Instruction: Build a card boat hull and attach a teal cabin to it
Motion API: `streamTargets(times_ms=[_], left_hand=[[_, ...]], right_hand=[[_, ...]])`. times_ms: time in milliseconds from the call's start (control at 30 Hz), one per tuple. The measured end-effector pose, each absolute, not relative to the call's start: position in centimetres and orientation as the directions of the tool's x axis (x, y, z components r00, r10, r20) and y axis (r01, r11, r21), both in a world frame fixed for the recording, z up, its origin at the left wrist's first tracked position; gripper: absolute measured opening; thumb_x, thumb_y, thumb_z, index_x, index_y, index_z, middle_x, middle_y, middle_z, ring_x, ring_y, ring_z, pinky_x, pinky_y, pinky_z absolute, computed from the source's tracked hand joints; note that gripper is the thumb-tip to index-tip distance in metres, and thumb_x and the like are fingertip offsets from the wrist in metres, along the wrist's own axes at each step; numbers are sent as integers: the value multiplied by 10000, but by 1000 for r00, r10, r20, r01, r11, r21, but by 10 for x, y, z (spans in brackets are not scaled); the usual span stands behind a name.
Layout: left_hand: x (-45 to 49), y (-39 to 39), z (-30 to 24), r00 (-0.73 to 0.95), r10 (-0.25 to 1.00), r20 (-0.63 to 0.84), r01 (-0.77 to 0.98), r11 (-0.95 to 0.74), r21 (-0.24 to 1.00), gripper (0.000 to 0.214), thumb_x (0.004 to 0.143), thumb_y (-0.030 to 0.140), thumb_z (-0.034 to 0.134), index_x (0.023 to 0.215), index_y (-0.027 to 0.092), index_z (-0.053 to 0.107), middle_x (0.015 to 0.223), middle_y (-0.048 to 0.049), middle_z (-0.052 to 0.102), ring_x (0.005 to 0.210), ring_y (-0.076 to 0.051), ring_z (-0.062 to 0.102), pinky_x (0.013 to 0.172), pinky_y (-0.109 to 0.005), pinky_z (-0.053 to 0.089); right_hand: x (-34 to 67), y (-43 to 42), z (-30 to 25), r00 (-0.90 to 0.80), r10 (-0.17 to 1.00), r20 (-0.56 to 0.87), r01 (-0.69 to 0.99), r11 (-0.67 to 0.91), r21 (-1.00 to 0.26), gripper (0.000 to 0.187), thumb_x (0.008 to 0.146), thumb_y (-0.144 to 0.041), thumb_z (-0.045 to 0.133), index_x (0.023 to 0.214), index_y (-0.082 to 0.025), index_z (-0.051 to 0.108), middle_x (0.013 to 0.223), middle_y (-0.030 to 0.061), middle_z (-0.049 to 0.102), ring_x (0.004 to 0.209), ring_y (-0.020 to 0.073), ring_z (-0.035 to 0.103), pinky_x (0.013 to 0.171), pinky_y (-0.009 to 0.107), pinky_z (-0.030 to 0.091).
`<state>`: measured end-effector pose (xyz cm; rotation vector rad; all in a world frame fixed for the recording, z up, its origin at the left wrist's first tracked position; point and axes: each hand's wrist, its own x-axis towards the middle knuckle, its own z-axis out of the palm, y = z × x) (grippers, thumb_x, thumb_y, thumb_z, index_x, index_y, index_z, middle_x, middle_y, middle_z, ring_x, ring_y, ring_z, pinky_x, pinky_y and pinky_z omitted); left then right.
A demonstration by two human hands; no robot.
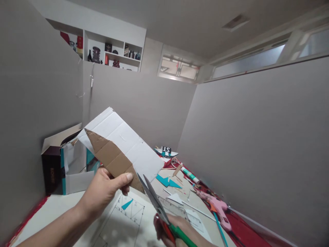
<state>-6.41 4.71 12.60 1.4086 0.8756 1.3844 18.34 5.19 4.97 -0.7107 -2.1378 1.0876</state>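
My left hand [108,185] pinches a brown cardboard piece [113,156] with a curved upper edge, thumb on its face. Behind that piece rises a larger white cardboard sheet [128,137], creased across; whether the two are joined I cannot tell. My right hand [177,230] grips scissors [156,202] with red and green handles. Their blades stand slightly apart, tips up near the lower right corner of the brown piece. Below my hands lies a drawn pattern [133,212] of lines and triangles, with a small teal triangle [126,204] on it.
A pink glue gun [217,209], a clear ruler [177,209], teal scraps [169,181] and a glue tube [190,175] crowd the table's right side. At left stand a dark box [52,171] and a cut white box [77,183]. A small model boat [166,152] sits at the back.
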Motion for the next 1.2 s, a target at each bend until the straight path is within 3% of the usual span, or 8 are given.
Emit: streamTargets(times_ms=[133, 300, 400, 500, 667, 800, 967, 1200], left_hand=[[-66, 50, 130, 79, 951, 298, -213, -276, 937, 171, 775, 288, 705, 689, 153, 645, 602, 8, 600, 547, -108, 501, 518, -221, 417], [-56, 43, 123, 92, 957, 275, -166, -257, 952, 293, 771, 315, 704, 551, 146, 609, 559, -9, 593, 571, -117, 520, 546, -220, 430], [-48, 36, 117, 100, 953, 285, -164, -267, 950, 292, 774, 337, 701, 567, 148, 621, 565, -7, 606, 561, -118, 533, 556, -226, 443], [-42, 32, 116, 91, 946, 312, -177, -293, 940, 206, 771, 324, 704, 666, 151, 661, 589, 1, 625, 546, -116, 545, 550, -228, 455], [-38, 31, 120, 90, 926, 366, -216, -341, 915, 178, 784, 285, 691, 663, 157, 663, 593, 8, 633, 554, -107, 549, 538, -204, 454], [-39, 35, 118, 79, 925, 373, -209, -350, 913, 184, 809, 272, 669, 665, 158, 668, 601, 4, 643, 560, -104, 554, 546, -195, 452], [-41, 39, 116, 57, 929, 367, -196, -350, 916, 185, 805, 282, 673, 671, 155, 665, 601, 3, 639, 551, -102, 546, 539, -195, 450], [-52, 48, 123, 4, 953, 302, -153, -297, 942, 208, 796, 360, 695, 808, 152, 689, 688, -20, 674, 628, -129, 572, 557, -215, 481]], right_hand=[[196, 40, 60, -416, 821, 392, -18, 423, -906, 391, 812, -587, 581, 883, -203, 601, 725, 33, 550, 577, 159, 506, 539, 281, 460], [169, 39, 76, -225, 836, 500, -232, 452, -861, 238, 824, -432, 645, 924, -229, 570, 815, 31, 592, 679, 174, 567, 638, 306, 506], [137, 43, 81, -141, 852, 504, -254, 461, -850, 181, 819, -332, 681, 932, -214, 604, 867, 34, 624, 771, 188, 591, 705, 311, 503], [114, 43, 87, -128, 846, 517, -260, 474, -841, 142, 826, -307, 673, 907, -199, 630, 837, 39, 648, 793, 210, 608, 714, 326, 502], [100, 45, 97, -104, 838, 535, -333, 478, -813, 103, 820, -286, 673, 820, -194, 625, 679, 12, 613, 798, 216, 611, 728, 327, 500], [96, 52, 95, -145, 853, 501, -410, 409, -815, 154, 800, -310, 680, 765, -178, 608, 660, 6, 588, 707, 195, 599, 647, 314, 501], [94, 62, 90, -124, 832, 540, -334, 478, -812, 178, 814, -320, 657, 720, -180, 599, 636, 14, 581, 703, 203, 591, 646, 322, 501], [96, 71, 86, 11, 819, 573, -220, 561, -798, 150, 811, -295, 671, 920, -197, 637, 790, 32, 670, 691, 201, 612, 689, 341, 517]])
